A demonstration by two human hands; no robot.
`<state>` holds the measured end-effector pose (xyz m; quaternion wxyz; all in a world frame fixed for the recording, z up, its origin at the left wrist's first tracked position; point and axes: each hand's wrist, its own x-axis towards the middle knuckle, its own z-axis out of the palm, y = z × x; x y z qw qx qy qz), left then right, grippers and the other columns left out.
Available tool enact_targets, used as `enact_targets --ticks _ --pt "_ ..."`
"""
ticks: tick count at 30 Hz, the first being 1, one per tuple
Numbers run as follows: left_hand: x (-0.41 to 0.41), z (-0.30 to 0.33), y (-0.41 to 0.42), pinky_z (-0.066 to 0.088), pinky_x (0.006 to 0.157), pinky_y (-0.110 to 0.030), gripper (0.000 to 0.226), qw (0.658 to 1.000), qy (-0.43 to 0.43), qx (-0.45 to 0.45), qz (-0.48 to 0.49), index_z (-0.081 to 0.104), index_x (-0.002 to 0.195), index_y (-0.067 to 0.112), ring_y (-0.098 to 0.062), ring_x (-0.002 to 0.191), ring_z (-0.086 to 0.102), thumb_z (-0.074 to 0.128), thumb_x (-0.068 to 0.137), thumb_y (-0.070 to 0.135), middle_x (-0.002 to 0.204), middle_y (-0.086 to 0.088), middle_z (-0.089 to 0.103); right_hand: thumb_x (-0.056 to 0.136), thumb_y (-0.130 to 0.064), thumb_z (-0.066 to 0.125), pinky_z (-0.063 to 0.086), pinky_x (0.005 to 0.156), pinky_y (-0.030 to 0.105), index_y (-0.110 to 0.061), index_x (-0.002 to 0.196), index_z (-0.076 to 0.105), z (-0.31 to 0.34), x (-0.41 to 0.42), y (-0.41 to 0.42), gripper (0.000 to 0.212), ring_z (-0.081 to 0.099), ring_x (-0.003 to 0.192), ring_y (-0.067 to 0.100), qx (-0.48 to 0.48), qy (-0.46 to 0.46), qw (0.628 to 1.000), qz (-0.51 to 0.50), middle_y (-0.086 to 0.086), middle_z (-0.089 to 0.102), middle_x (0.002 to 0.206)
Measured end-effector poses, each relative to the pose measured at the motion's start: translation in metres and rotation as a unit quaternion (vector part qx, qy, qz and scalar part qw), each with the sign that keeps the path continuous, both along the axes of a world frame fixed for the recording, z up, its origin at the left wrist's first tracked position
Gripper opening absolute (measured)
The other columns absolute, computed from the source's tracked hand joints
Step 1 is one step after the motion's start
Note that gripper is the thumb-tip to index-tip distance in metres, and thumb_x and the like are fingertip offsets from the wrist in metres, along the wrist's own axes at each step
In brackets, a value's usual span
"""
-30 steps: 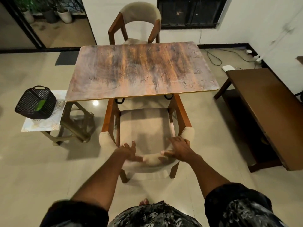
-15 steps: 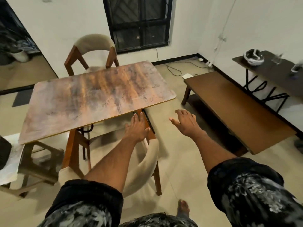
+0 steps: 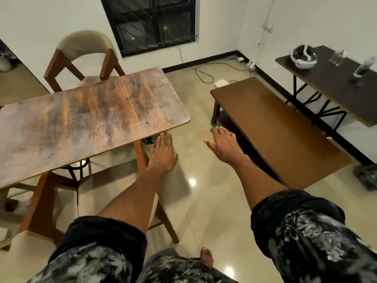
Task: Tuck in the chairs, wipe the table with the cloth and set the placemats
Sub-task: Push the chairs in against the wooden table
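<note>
The dining surface (image 3: 81, 123), worn wood with pale scribbles, fills the left side, its top bare. The near chair (image 3: 47, 201) sits pushed under its near edge, seat hidden below the top, cushioned back curving low at the left. The far chair (image 3: 81, 58) stands at the opposite side, its seat partly under the top. A low brown bench (image 3: 275, 135) lies to the right, with a dark side table (image 3: 334, 82) by the wall beyond it. The left hand (image 3: 162, 155) hovers palm down just off the near right corner, fingers straight and close together, holding nothing. The right hand (image 3: 224, 145) hangs over the floor between corner and bench, fingers loosely spread, empty
</note>
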<state>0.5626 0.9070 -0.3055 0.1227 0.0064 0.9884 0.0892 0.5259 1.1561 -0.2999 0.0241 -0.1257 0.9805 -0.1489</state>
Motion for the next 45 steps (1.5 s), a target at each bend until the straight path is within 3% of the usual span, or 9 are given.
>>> enact_targets --ticks 8,26,37,42,45 --pt "-0.075 -0.027 0.029 0.010 0.134 -0.053 0.084 1.000 -0.016 0.011 0.012 -0.003 0.170 0.006 -0.035 0.166 0.000 0.048 0.111 0.037 0.178 -0.019 -0.001 0.110 -0.050 0.042 0.034 0.116 0.047 -0.012 0.148 0.047 -0.032 -0.077 0.030 0.054 0.043 0.143 0.028 0.010 -0.029 0.999 0.013 0.010 0.053 0.146" --pt "-0.319 -0.052 0.100 0.013 0.131 -0.052 0.081 1.000 0.008 0.020 0.015 0.001 0.170 0.007 -0.037 0.165 0.008 0.041 0.112 0.047 0.178 -0.021 0.004 0.111 -0.049 0.043 0.024 0.123 0.045 -0.011 0.154 0.043 -0.010 -0.310 0.084 0.057 0.031 0.155 0.027 0.024 -0.037 0.998 0.038 0.012 0.044 0.161" --pt "-0.481 -0.053 0.131 0.016 0.133 -0.053 0.082 0.993 0.020 0.016 0.111 0.003 0.170 0.006 -0.036 0.166 0.007 0.042 0.111 0.048 0.178 -0.021 0.005 0.110 -0.049 0.044 0.027 0.119 0.045 -0.011 0.150 0.046 -0.026 -0.521 0.115 0.056 0.033 0.154 0.028 0.041 -0.042 0.988 0.142 0.011 0.048 0.157" --pt "-0.529 -0.052 0.119 0.011 0.132 -0.050 0.081 0.984 0.021 0.014 0.174 0.000 0.170 0.008 -0.035 0.166 0.006 0.040 0.112 0.049 0.178 -0.020 0.003 0.109 -0.050 0.047 0.032 0.117 0.049 -0.010 0.150 0.048 -0.028 -0.612 0.083 0.057 0.039 0.150 0.031 0.020 -0.025 0.979 0.202 0.014 0.049 0.156" --pt "-0.555 -0.056 0.102 0.007 0.133 -0.050 0.082 0.977 -0.023 0.007 0.212 -0.003 0.170 0.008 -0.035 0.166 0.003 0.039 0.113 0.048 0.178 -0.019 -0.001 0.109 -0.051 0.045 0.032 0.118 0.047 -0.010 0.149 0.047 -0.038 -0.651 0.057 0.057 0.039 0.151 0.028 -0.001 -0.031 0.970 0.242 0.012 0.050 0.156"
